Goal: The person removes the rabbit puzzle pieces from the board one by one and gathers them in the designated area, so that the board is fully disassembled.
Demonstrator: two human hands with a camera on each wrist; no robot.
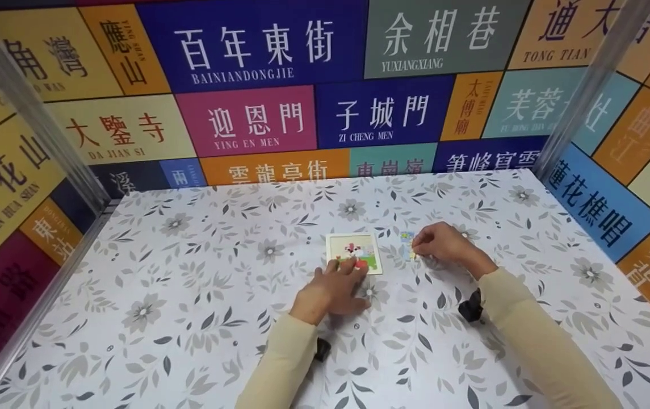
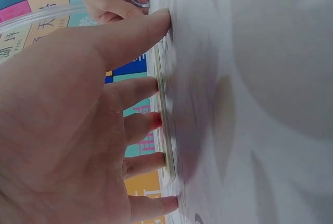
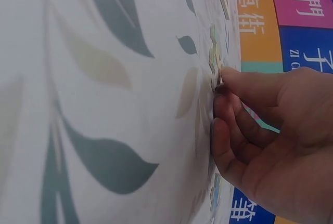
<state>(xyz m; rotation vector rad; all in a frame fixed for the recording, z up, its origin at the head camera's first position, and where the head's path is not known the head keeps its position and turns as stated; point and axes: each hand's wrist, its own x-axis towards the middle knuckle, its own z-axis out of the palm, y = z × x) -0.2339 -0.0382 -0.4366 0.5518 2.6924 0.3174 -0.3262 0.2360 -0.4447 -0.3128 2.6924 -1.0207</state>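
Observation:
A small cream-framed picture board (image 1: 378, 258) with a cartoon figure lies flat on the table. My left hand (image 1: 333, 288) rests on its lower part, fingers spread; in the left wrist view that hand (image 2: 78, 115) has several fingertips on the thin board (image 2: 167, 151). To the board's right lie small blue and yellow pieces (image 1: 406, 238). My right hand (image 1: 443, 243) pinches at a small piece there between thumb and index finger. In the right wrist view the hand (image 3: 281, 130) holds the edge of a thin piece (image 3: 213, 57), other fingers curled against the table.
The table (image 1: 200, 272) is covered in white cloth with grey flowers and leaves. Behind it stands a wall of coloured panels (image 1: 256, 119) with lettering. Clear upright edges (image 1: 580, 91) stand at the table's back corners. In the right wrist view another small piece (image 3: 215, 190) lies below the hand.

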